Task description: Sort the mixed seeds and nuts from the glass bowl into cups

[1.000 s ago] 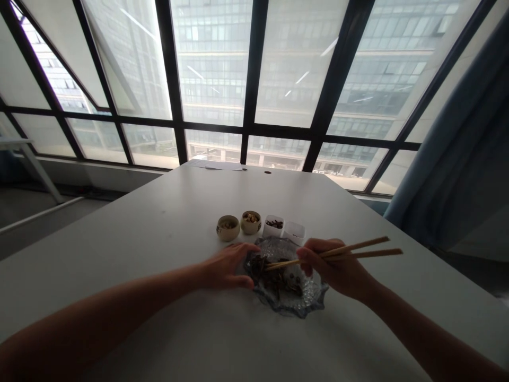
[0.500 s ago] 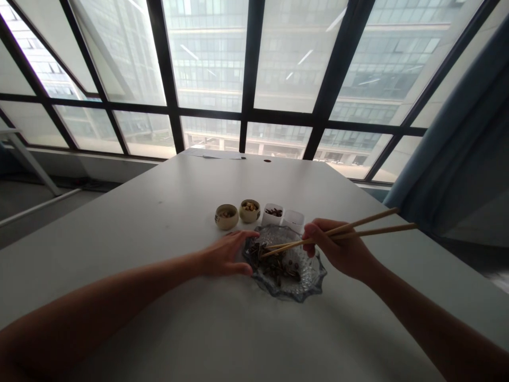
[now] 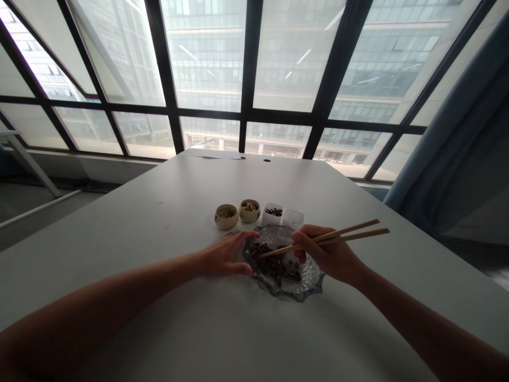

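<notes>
A scalloped clear glass plate holds a heap of dark seeds or shells. My left hand lies at the plate's left edge, fingers and thumb spread, holding nothing. Over the plate's right part, my right hand grips a pair of wooden chopsticks. Their tips reach into the left part of the heap; whether anything is pinched between them is too small to tell.
Behind the plate stand two small beige bowls with bits in them, a white cup with dark seeds, and another white cup. They share a white table. Papers lie at its far edge.
My right hand has moved left with the chopsticks, whose tips are now closer together and slightly further left in the heap. My left hand has stayed in place.
</notes>
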Available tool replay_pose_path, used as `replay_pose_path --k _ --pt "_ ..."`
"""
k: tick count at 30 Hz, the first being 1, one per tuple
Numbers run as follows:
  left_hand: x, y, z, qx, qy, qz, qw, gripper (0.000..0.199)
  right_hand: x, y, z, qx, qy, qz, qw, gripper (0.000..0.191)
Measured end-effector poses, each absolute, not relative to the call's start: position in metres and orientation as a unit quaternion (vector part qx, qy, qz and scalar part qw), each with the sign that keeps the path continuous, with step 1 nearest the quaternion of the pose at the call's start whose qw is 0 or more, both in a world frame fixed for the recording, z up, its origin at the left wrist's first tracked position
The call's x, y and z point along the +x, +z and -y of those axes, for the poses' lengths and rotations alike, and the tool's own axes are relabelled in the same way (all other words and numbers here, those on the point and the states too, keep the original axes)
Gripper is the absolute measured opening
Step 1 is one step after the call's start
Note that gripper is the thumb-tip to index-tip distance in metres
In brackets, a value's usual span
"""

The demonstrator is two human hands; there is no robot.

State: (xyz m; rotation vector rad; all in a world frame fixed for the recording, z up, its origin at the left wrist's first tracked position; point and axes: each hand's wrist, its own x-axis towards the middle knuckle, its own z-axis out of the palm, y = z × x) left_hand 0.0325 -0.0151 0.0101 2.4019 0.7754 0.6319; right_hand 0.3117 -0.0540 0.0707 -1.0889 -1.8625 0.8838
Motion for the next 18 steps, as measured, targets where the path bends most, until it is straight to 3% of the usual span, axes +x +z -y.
replay_pose_path --k 18 --pt "0.032 0.01 0.015 0.89 0.232 -0.287 0.268 0.099 0.334 0.077 0.027 -0.419 0.409 0.608 0.536 0.055"
